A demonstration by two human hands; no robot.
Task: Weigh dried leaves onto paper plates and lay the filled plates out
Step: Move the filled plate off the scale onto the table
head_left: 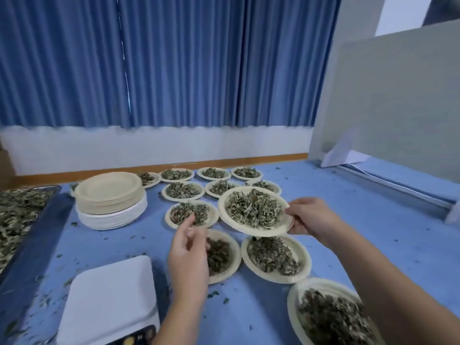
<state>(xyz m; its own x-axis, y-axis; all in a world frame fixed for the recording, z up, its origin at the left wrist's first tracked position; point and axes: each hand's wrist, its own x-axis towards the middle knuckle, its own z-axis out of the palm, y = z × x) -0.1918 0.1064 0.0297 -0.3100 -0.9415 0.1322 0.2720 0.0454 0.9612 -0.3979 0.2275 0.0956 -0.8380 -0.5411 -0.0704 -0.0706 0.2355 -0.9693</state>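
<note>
The round beige paper plate, heaped with dried green leaves, is in the air above the blue counter, partly over the rows of filled plates already laid out there. I hold it with my right hand only. The fingers grasp its right rim, thumb on top and the others beneath. My left hand hovers over a nearer filled plate, its fingers loosely curled and grasping nothing that I can make out. I judge the load to be light, but the plate is thin pressed paper, and a one-sided hold will probably let the far rim sag. The leaves are loose, brittle and unsecured, and the fragments scattered over the counter suggest that they shed readily. Recommended hold: the bare rim, clear of the leaves, with fingers spread under the base. A second hand at the opposite rim will give better level control. Keep the plate flat, avoid jolts, and lower it onto bare counter just beside its neighbours. Do not slide it.
</note>
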